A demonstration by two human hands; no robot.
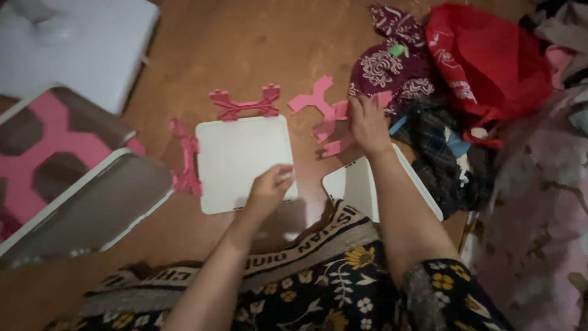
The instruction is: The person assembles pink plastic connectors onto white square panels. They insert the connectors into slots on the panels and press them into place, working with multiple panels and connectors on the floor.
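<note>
Right hand (367, 122) reaches forward, fingers curled onto pink connector pieces (327, 119) on floor, grip hidden from here. Left hand (269, 187) presses loosely closed on near right corner of white square panel (239, 159). Panel lies flat, left of connectors; pink brackets (245, 103) touch its far and left edges. Second white panel (358, 184) under right forearm. Clothes heap (441, 79) crowds right side.
</note>
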